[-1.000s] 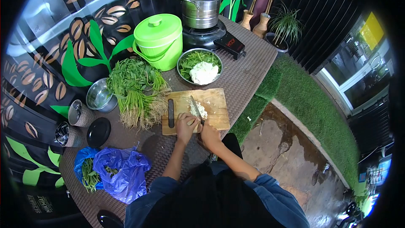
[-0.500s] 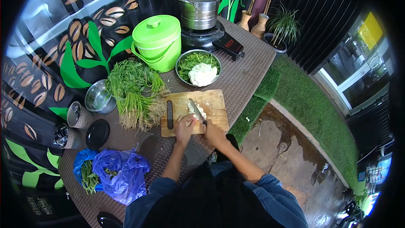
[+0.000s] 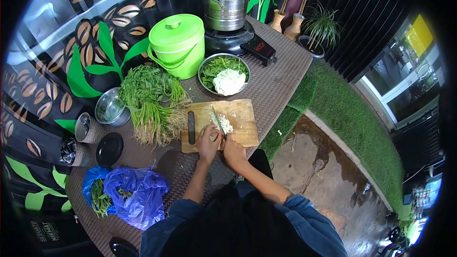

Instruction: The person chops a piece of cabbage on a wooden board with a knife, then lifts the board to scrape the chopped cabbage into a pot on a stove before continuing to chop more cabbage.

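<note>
A wooden cutting board (image 3: 243, 133) lies on the brown table, with small chopped white pieces (image 3: 225, 124) near its middle. My right hand (image 3: 233, 153) is closed around the handle of a knife (image 3: 218, 120), whose blade points away from me across the pieces. Close beside the knife, my left hand (image 3: 208, 143) rests on the board with its fingers curled and pressed together. Whatever lies under those fingertips is hidden. Just beyond the board stands a metal bowl (image 3: 202, 79) of cut green leaves with a white mound (image 3: 229, 82) on top.
Left of the board lies a rooted bunch of greens (image 3: 152, 100), beside an empty-looking metal bowl (image 3: 112, 107). Behind are a lidded green bucket (image 3: 176, 43) and a pot (image 3: 225, 12) on a stove (image 3: 223, 40). A purple plastic bag (image 3: 138, 200) sits at the near left.
My right hand has shifted slightly left and toward me, and the knife has drawn back a little with it. My left hand stays almost in place.
</note>
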{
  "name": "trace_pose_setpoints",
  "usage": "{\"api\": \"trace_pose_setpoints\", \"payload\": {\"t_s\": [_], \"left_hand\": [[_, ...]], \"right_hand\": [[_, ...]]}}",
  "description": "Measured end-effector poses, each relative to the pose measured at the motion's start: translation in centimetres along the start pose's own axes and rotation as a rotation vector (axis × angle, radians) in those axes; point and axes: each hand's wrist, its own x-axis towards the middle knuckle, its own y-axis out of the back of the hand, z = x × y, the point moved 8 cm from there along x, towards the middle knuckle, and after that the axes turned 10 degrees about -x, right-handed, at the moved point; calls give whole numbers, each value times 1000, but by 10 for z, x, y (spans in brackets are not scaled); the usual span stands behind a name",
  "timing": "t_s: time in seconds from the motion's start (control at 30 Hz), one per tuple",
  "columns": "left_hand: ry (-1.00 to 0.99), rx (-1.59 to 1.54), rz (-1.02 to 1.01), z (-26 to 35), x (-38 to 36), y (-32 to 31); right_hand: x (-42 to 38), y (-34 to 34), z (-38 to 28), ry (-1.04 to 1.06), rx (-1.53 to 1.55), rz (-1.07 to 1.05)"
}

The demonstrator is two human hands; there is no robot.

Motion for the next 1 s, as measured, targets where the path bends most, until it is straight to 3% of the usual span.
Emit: {"api": "trace_pose_setpoints", "payload": {"t_s": [0.13,0.23,0.33,0.5,0.63,0.73,0.83,1.0], "left_hand": [[-79,1,27,5,-2,3],[-99,-4,31,6,-1,2],[-58,73,30,7,-2,2],[-52,43,0,3,-3,2],[-199,69,-52,19,2,3],[-181,67,96,20,4,14],[-121,114,111,9,4,12],[-131,74,4,6,5,3]], "right_hand": [[-2,15,0,34,35,-47],[-6,12,0,19,17,114],[3,13,6,10,19,44],[19,55,34,213,200,-93],[15,58,57,90,108,-39],[1,42,46,115,119,77],[-8,26,29,43,73,7],[6,35,16,98,1,24]]}}
